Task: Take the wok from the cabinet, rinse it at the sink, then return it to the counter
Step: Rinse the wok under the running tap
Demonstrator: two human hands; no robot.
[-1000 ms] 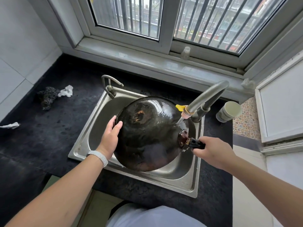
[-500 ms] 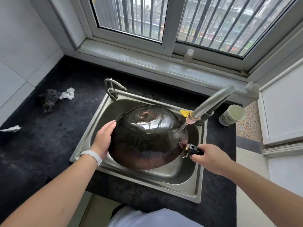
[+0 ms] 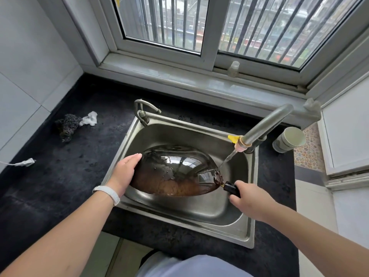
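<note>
Wok [image 3: 175, 172] is in the sink [image 3: 179, 220], underside up and tilted, held over the basin. My left hand [image 3: 124, 172]: fingers [image 3: 133, 157] straight, flat against the wok's left edge, not curled. My right hand [image 3: 249, 198]: fingers wrapped round the handle [image 3: 231, 187] at the wok's right end. Faucet [image 3: 265, 124] at the sink's right rim is on; the stream [image 3: 228, 158] lands on the wok just by the handle joint. Wok shell is wet and glossy. On the dark surface [image 3: 69, 176]: cup [image 3: 289, 139] at the right edge beside the faucet, scrubber [image 3: 66, 124] and white wad [image 3: 89, 118] touching, near the far-left corner.
</note>
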